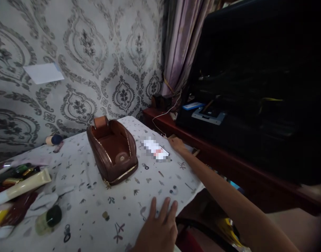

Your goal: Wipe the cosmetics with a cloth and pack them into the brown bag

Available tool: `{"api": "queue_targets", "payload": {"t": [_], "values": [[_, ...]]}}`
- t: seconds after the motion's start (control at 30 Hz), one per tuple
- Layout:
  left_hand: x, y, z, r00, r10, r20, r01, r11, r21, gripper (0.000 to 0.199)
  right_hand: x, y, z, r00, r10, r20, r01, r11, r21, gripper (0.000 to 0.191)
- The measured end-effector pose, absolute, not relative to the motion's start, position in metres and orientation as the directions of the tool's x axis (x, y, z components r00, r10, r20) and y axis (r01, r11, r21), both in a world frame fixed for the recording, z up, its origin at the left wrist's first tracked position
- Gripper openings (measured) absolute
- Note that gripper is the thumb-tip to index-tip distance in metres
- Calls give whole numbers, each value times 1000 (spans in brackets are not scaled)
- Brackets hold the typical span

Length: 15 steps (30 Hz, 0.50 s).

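My left hand lies flat near the front of the bed-like surface, its fingers spread on the white patterned cloth. My right hand reaches to the cloth's far right edge, beside the dark red desk. Its fingers look curled, next to the end of a thin white cable; what they hold is hidden. A lit phone, its screen blurred out, lies just left of that hand. Further left stands a brown leather pouch, unzipped and gaping, with a bare brown lining.
At the left lie a cream tube, a small dark-capped jar and several other cosmetics. A dark-capped bottle is near the patterned wall. To the right, a large black screen stands on the red desk.
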<state>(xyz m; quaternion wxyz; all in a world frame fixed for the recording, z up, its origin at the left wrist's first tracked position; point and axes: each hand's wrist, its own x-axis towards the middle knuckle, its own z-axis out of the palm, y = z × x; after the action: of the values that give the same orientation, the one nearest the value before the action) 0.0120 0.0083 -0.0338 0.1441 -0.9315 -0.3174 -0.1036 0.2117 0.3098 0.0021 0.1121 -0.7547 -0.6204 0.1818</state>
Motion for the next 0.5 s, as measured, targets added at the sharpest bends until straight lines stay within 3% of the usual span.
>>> {"api": "queue_targets", "payload": {"t": [0.1,0.3,0.43,0.5], "values": [[13,6,-31,764,584,276,639,-745,-193,43,210,307,4,193,967,-169,888,-245,-389,32],[15,4,-28,731,559,391,665,-712,-225,43,203,304,12,222,957,-189,880,-280,-383,33],[11,4,-17,751,578,318,647,-742,-179,43,210,297,19,255,951,-177,873,-305,-381,33],[6,3,-3,773,587,243,618,-783,-75,37,210,292,22,261,953,-151,876,-300,-377,33]]}}
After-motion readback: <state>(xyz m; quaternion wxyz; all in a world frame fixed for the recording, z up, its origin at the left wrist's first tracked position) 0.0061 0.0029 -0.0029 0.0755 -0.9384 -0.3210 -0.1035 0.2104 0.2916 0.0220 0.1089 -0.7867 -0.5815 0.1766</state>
